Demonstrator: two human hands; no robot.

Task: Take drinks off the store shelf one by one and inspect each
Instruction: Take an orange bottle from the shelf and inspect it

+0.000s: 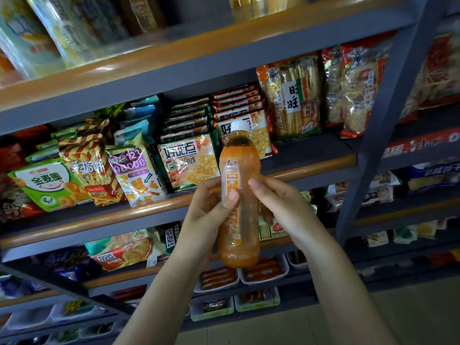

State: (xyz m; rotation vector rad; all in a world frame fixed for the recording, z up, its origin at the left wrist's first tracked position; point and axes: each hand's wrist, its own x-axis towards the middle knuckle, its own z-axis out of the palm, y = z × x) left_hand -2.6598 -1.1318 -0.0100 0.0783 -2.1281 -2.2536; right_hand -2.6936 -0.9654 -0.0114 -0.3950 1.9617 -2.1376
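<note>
1 orange bottle [239, 195] — upright, gripped by 2 hands: left hand [207, 205], right hand [281, 205].

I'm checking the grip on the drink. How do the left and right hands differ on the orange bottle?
The left hand wraps the orange bottle with its thumb across the label; the right hand touches the other side, its thumb tip at the label's edge. The left thumb sits lower than the right. Both hold the bottle's middle, upright.

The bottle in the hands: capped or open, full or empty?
Capped and nearly full: a white cap sits on the bottle, and orange drink reaches its neck.
</note>
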